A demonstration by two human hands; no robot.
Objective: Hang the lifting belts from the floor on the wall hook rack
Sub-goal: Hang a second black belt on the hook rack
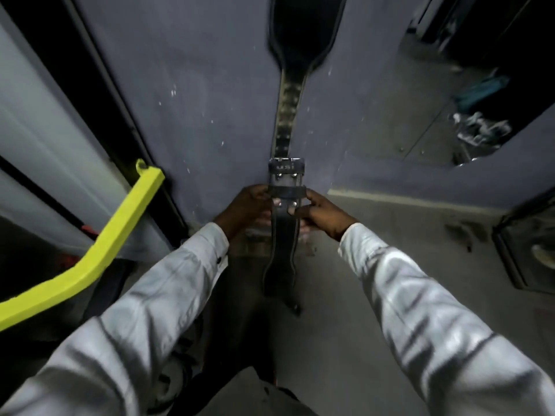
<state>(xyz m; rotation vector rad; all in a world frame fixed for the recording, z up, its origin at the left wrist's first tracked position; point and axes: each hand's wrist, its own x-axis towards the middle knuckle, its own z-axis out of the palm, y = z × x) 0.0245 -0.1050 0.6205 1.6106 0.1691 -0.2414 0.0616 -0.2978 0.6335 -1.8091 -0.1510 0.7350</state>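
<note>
A black leather lifting belt (283,241) hangs straight down in front of the grey wall, its metal buckle (286,172) at the top. My left hand (244,210) grips the belt's left edge just below the buckle. My right hand (322,213) holds the right edge at the same height. Above the buckle a second black belt (289,97) hangs down the wall, with a studded strap and a wide padded part at the top of the frame. Its strap end meets the buckle; whether they touch is unclear. The hook rack is out of view.
A yellow metal bar (99,250) slants across the left side beside a black-framed panel. A mirror (432,94) on the right wall reflects gym gear. A dark framed object (531,247) rests on the concrete floor at the right.
</note>
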